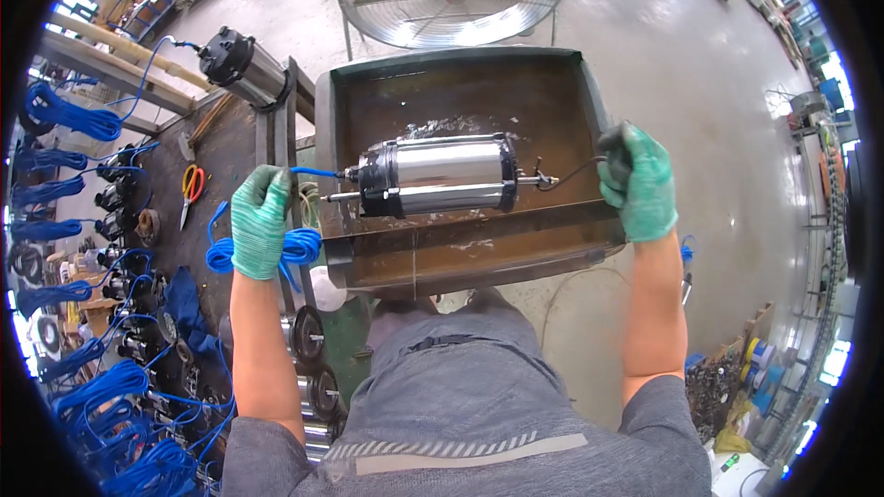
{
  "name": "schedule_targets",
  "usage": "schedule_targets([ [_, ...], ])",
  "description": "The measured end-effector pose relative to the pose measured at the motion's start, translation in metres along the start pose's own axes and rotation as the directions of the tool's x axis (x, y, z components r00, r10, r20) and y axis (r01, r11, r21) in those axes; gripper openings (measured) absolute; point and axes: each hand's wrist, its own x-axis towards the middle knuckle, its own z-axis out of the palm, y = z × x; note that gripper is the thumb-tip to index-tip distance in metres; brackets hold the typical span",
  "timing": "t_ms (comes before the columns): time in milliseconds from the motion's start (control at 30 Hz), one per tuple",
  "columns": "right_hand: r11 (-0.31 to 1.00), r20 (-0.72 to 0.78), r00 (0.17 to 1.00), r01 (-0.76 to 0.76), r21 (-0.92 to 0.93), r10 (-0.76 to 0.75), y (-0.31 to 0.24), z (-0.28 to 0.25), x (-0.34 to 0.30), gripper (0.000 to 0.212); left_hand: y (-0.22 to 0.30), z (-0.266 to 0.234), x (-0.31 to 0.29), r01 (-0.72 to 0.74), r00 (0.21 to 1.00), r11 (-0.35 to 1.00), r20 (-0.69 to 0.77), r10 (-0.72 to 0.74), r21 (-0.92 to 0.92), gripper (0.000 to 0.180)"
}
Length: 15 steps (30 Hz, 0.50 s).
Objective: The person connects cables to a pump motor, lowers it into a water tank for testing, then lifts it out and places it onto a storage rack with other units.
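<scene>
Shirt (460, 396); hands (260, 225) (645, 186) flank cylinder (451, 166); apparently gripping leads (315, 171).

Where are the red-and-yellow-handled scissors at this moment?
In the head view, the scissors lie on the dark bench at left, a little to the left of the person's gloved left hand.

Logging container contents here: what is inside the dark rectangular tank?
Murky brown liquid, with a dark bar across the tank and a silver cylinder over it. The murk hides the bottom; the cylinder covers what lies beneath, so whether it touches liquid cannot be seen.
</scene>
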Motion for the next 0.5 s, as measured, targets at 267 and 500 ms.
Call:
schedule_targets([
  [267, 0.999, 0.061, 0.998, 0.029, -0.016, -0.028, -0.018, -0.011, -0.053, 0.035, 0.031, -0.027, -0.047, 0.009, 1.0, 0.986, -0.029, -0.004, 0.164, 0.02],
  [500, 0.993, 0.091, 0.993, -0.072, -0.097, 0.081, 0.0, -0.027, -0.076, 0.031, 0.001, -0.019, -0.089, 0.055, 0.996, 0.985, 0.065, -0.066, 0.161, 0.016],
])
